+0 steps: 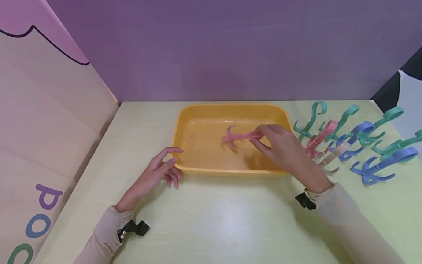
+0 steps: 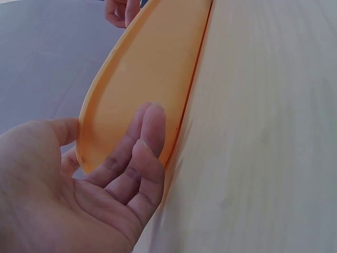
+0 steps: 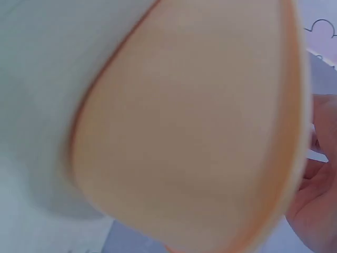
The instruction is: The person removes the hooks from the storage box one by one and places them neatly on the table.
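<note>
In the head view, my right hand (image 1: pixel 280 145) reaches over the right part of the yellow tray (image 1: pixel 217 171). Thumb and forefinger pinch the loop end of a pink claw hook (image 1: pixel 232 138), whose curved prongs point left. Whether the prongs touch the tray floor I cannot tell. My left hand (image 1: pixel 159 167) holds the tray's front left corner. Thumb and forefinger are at the rim there, and the other fingers curl beside the outer wall, as the left wrist view shows. In the right wrist view the tray wall hides the hook, and part of my right hand (image 3: pixel 316 195) shows.
Right of the tray stand several more claw hooks: green (image 1: pixel 310 124), blue (image 1: pixel 372 172), a red-pink one (image 1: pixel 318 141) and a beige one (image 1: pixel 336 154). They crowd close together, some overlapping. A purple panel (image 1: pixel 214 51) rises behind the light wooden table (image 1: pixel 214 212), and a printed panel stands left.
</note>
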{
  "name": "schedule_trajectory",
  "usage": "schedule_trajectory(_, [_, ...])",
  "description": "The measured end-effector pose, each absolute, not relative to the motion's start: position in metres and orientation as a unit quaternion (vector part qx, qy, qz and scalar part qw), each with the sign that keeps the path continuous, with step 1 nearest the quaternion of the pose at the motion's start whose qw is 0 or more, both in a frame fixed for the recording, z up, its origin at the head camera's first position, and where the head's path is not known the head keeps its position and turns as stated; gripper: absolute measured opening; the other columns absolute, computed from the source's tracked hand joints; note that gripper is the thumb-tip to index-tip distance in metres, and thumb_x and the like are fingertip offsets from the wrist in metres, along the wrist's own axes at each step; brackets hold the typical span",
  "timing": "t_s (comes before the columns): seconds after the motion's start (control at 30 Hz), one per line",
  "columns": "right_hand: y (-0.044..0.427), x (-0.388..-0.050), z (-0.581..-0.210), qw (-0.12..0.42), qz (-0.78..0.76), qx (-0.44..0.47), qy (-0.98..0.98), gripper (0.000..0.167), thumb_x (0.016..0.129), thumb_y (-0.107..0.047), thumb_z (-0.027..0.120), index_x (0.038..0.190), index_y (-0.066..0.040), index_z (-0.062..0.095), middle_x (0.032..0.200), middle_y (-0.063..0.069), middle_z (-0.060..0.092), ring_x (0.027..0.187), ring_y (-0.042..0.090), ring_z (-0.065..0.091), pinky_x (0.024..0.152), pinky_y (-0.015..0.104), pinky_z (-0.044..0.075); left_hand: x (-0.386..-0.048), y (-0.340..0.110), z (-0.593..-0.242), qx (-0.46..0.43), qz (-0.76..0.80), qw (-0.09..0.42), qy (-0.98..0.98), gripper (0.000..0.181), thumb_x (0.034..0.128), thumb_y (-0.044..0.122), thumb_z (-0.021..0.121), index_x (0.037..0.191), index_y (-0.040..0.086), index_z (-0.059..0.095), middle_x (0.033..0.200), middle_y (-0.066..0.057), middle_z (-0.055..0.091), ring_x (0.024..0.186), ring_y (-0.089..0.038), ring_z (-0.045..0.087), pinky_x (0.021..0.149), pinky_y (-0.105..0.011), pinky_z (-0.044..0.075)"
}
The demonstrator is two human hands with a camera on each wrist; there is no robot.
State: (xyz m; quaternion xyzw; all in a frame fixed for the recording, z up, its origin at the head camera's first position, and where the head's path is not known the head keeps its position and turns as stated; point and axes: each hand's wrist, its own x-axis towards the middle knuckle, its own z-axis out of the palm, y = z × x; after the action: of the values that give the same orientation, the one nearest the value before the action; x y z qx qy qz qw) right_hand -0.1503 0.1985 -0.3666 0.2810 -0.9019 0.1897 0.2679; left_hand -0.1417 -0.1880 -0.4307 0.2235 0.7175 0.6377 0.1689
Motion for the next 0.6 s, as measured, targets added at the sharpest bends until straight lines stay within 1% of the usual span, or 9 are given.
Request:
schedule_trajectory(0.13, [0.197,-0.145,-0.357,0.296,0.194,0.302,-0.885,0.025,0.080,-0.014,0.083,0.095,-0.005,0.065,0.089,0.009,0.071,0.084,0.031,0.069,0.066,0.045,0.056,-0.142,-0.188,-0.431,0.226,0.638,0.168,0.717,0.042,0.1091,0.025,0.042,0.147,0.007,0.036,0.085,-0.027,0.069,0.063,-0.041,0.067,0.050,-0.038,0.054])
schedule_trajectory(0.23, [0.197,-0.141,-0.348,0.303,0.195,0.305,-0.882,0.029,0.079,-0.012,0.084,0.100,-0.003,0.066,0.091,0.010,0.072,0.088,0.033,0.069,0.071,0.047,0.057,-0.142,-0.187,-0.431,0.227,0.639,0.167,0.716,0.042,0.1091,0.026,0.041,0.147,0.007,0.036,0.085,-0.027,0.070,0.062,-0.041,0.067,0.050,-0.038,0.053])
schedule_trajectory(0.37, [0.200,-0.136,-0.337,0.300,0.194,0.290,-0.888,0.037,0.080,-0.011,0.083,0.110,0.000,0.065,0.091,0.010,0.072,0.085,0.035,0.069,0.069,0.049,0.057,-0.143,-0.188,-0.433,0.229,0.640,0.167,0.715,0.039,0.1092,0.025,0.041,0.145,0.010,0.039,0.084,-0.026,0.070,0.062,-0.041,0.067,0.050,-0.038,0.053])
schedule_trajectory(0.5, [0.203,-0.131,-0.327,0.299,0.199,0.279,-0.891,0.041,0.081,-0.008,0.082,0.116,0.001,0.062,0.089,0.007,0.070,0.080,0.031,0.070,0.069,0.047,0.058,-0.145,-0.188,-0.435,0.232,0.639,0.166,0.715,0.036,0.1093,0.025,0.041,0.144,0.014,0.041,0.084,-0.027,0.070,0.062,-0.042,0.067,0.049,-0.039,0.053])
schedule_trajectory(0.6, [0.206,-0.126,-0.319,0.303,0.204,0.274,-0.890,0.042,0.081,-0.006,0.082,0.117,0.001,0.061,0.089,0.006,0.069,0.083,0.029,0.070,0.073,0.047,0.058,-0.145,-0.188,-0.435,0.232,0.637,0.166,0.716,0.038,0.1092,0.025,0.041,0.144,0.012,0.040,0.084,-0.027,0.069,0.062,-0.042,0.067,0.049,-0.039,0.053])
